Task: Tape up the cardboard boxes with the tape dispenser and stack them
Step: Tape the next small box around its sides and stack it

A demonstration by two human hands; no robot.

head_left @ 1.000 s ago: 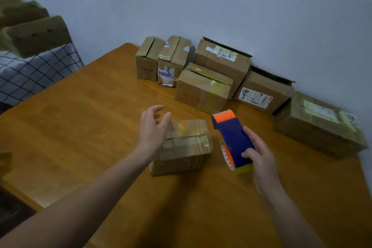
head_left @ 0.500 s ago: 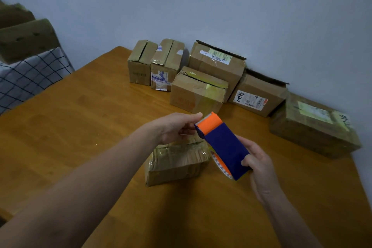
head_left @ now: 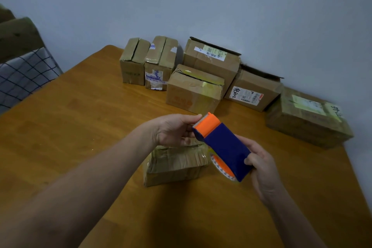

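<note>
A blue tape dispenser (head_left: pixel 223 147) with an orange toothed head is held above the table by my right hand (head_left: pixel 261 169), which grips its lower end. My left hand (head_left: pixel 173 131) pinches at the orange head, by the cutting teeth. Under both hands lies a small flat cardboard box (head_left: pixel 177 165) wrapped in clear tape, partly hidden by my left hand. Several more cardboard boxes stand along the wall: a box with yellow tape (head_left: pixel 193 90), a tall labelled box (head_left: pixel 211 60) and a wide box (head_left: pixel 306 119) at the right.
The wooden table (head_left: pixel 80 127) reaches to the wall. Two narrow boxes (head_left: pixel 149 62) stand at the back left, and an open-flapped box (head_left: pixel 253 90) behind the middle row. A checked cloth (head_left: pixel 24 74) with boxes on it lies off the table's left edge.
My left hand left the small box and rose to the dispenser's orange head. My right hand lifted the dispenser over the box and tilted its head toward the left hand.
</note>
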